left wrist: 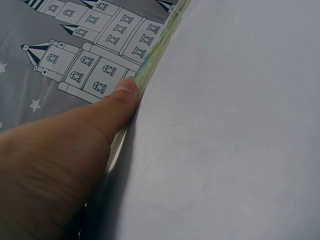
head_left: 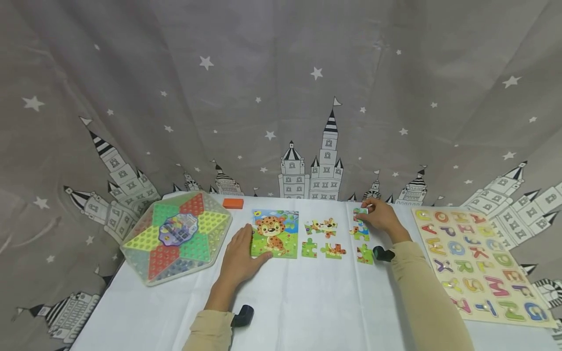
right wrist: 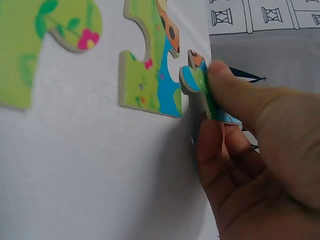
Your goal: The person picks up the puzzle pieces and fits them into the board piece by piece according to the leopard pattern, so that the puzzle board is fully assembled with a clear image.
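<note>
While left grip point(head_left: 238, 257) straight-fingered against the leopard board point(head_left: 275, 235), right grip point(head_left: 384, 216) clamped on a puzzle piece point(right wrist: 204, 86).

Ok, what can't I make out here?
Left wrist view: face of the square leopard-picture board, seen nearly edge-on.
Right wrist view: part of the green-and-blue puzzle piece, covered by the right hand.
Same view: leafy green piece, cut off by frame.
Head view: print on the purple scalloped label, too small.

Puzzle piece point(right wrist: 205, 91): green, blue, dark-spotted orange; block point(head_left: 233, 204): plain orange-red; curtain point(head_left: 281, 63): grey, white-starred; tablecloth point(head_left: 316, 302): white
</note>
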### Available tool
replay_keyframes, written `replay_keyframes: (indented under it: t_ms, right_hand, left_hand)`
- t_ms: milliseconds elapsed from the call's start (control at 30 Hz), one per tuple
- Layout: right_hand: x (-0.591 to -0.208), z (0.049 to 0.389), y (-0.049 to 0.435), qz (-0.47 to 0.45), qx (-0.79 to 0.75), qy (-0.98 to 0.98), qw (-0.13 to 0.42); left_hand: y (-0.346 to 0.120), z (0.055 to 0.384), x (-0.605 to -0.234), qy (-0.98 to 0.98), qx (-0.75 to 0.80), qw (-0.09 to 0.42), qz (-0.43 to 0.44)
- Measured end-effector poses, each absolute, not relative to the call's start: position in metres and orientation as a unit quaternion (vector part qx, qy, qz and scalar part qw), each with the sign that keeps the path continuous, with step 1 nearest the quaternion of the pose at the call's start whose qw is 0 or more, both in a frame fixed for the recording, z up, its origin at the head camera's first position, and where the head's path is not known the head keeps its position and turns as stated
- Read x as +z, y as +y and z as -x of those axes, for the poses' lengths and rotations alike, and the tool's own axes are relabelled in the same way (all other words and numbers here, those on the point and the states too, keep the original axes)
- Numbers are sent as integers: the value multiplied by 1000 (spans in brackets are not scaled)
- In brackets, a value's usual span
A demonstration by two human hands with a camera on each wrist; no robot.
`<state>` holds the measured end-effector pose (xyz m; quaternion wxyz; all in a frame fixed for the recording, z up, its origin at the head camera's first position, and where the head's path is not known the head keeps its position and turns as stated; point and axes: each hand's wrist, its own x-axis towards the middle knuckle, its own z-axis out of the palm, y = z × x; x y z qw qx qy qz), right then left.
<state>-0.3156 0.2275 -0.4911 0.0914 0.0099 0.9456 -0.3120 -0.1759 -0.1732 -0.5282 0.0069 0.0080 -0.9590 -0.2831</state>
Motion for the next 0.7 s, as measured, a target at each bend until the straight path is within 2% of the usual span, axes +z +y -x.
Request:
replay_keyframes:
  t_ms: [233,400,700]
  right_hand:
    - [-480,308,218,-24,-362,930,54]
    - [-468,303,186,3,-407,911,67]
    - [-473,297,101,24,-453,886,99]
  left_hand:
    - [-173,177,-528,-958,-286,10,-10]
    - [-174,176,-526,-958,-285,9,-10]
    - [-173,175,-527,-958,-286,11,-7]
